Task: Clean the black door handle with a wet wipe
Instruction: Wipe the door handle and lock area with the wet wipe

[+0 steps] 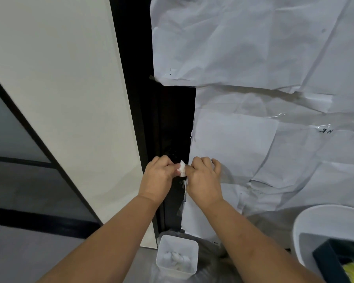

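Observation:
A small white wet wipe (182,169) is pinched between my two hands, in front of the dark door. My left hand (159,177) grips its left side and my right hand (204,178) holds its right side, with some fingers spread over the white paper. The black door handle (171,153) is barely visible just above my left hand, dark against the dark door strip (172,119), and its lower part is hidden behind my hands.
White paper sheets (253,58) cover the door to the right. A pale wall panel (70,99) stands on the left. Below sit a white bin (177,256) holding crumpled wipes and, at the bottom right, a round white tub (307,221) with a dark box (331,254) inside.

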